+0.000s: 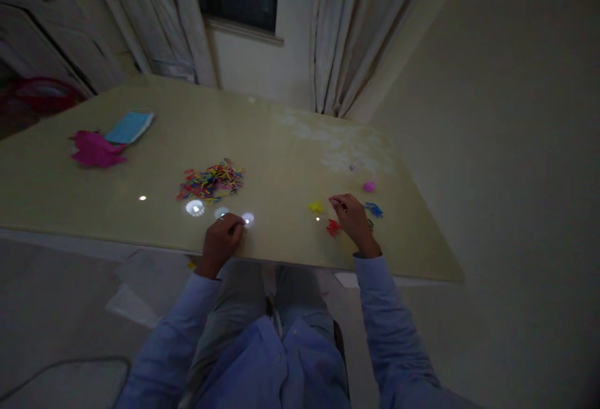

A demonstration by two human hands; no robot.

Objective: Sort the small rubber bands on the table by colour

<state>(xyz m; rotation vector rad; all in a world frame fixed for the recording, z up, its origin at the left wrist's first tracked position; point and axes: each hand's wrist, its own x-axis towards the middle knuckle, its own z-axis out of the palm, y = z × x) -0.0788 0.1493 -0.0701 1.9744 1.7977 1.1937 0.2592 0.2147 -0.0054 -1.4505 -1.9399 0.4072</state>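
A mixed heap of small coloured loops (210,182), which look like paper clips or rubber bands, lies on the table left of centre. My left hand (222,240) is just in front of it at the near edge, thumb and fingers pinched together. What it pinches, if anything, is too small to make out. My right hand (351,216) is also pinched, its fingertips between a yellow pile (315,207) and a red pile (333,227). Whatever sits in that pinch is unclear. Just beyond it are a blue pile (374,209) and a pink pile (369,186); a dark pile (370,224) is partly hidden by the hand.
On the pale glossy table (276,146), a crumpled magenta piece (97,149) and a light blue packet or mask (130,126) lie at the far left. A small clear or silvery bit (352,167) rests at the right. Curtains (337,40) hang behind the table.
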